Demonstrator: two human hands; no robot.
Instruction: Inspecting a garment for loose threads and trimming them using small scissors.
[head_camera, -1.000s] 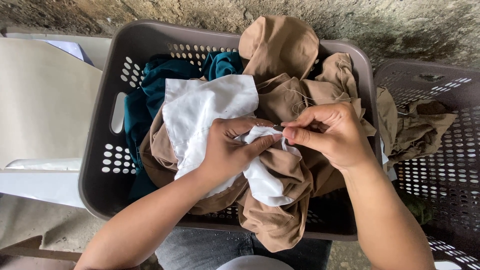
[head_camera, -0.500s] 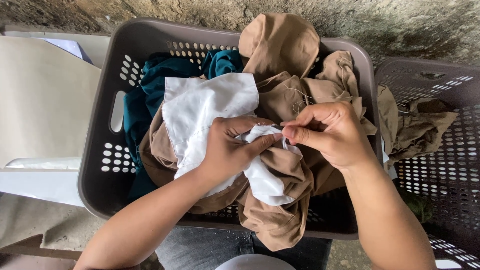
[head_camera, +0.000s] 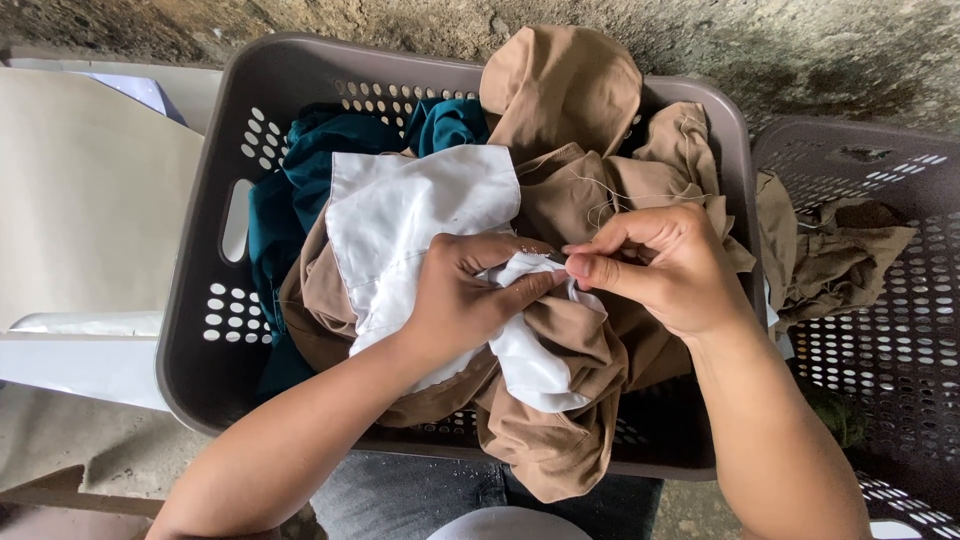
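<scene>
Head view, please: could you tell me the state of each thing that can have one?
Left hand: closed, gripping the white cloth.
Right hand: fingertips pinched at the cloth's fold.
White cloth: crumpled, partly spread over the tan garment.
Tan garment: bunched, hanging over the rim.
Teal garment: crumpled inside.
Grey basket: upright, full.
Second basket: holds a tan cloth.

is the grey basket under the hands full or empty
Full: the grey basket is heaped with tan garments, teal cloth and white fabric, piled above its rim.
</scene>
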